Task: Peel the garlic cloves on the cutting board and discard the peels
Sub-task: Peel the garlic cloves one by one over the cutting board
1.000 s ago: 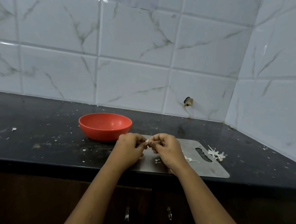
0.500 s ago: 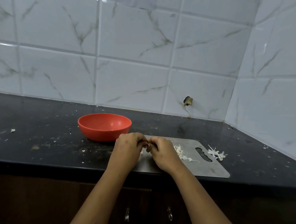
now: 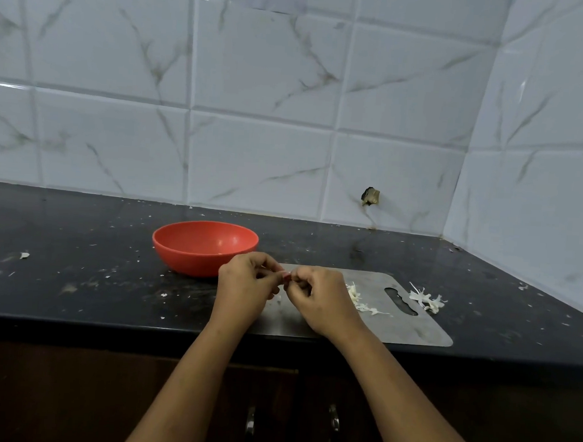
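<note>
Left hand (image 3: 246, 290) and right hand (image 3: 320, 300) pinch one garlic clove (image 3: 285, 278).

Head view, forward and down (close) over the counter (image 3: 77, 277).

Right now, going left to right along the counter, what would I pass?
Peel scrap → red bowl → left hand → right hand → peel heap on the cutting board → second peel heap off its right end.
</note>
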Available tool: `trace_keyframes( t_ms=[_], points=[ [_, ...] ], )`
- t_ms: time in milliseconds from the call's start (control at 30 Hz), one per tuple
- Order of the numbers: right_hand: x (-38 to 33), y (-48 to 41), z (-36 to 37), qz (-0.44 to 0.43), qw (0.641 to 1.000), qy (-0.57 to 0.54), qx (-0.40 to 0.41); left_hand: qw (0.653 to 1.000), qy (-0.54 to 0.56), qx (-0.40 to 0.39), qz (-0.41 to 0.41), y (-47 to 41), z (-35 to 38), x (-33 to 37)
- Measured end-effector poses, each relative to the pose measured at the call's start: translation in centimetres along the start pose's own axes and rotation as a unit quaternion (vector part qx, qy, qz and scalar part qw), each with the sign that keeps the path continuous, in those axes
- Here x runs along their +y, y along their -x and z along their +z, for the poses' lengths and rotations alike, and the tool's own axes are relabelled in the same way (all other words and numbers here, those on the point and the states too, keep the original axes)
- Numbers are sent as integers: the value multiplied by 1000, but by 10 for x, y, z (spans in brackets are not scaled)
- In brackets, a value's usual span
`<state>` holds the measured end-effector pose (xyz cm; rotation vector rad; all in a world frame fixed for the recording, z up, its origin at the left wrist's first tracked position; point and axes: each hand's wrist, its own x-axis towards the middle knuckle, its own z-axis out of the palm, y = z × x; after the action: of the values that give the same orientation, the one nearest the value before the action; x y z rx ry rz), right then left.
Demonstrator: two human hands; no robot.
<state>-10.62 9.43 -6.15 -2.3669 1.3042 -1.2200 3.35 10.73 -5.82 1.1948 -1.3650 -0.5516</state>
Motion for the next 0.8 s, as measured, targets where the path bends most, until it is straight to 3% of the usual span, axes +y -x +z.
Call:
trace_keyframes(
  t_ms=[267, 567, 800],
  points=[
    [1, 1, 2, -22, 1000, 15, -1, 998, 6, -36, -41, -5, -1, -2],
    [2, -3, -2, 56, 997, -56, -3, 996, 10, -78, -33, -1, -5, 1],
    [-1, -2, -4, 61, 996, -64, -13, 998, 8, -50, -26, -1, -5, -2]
  ],
)
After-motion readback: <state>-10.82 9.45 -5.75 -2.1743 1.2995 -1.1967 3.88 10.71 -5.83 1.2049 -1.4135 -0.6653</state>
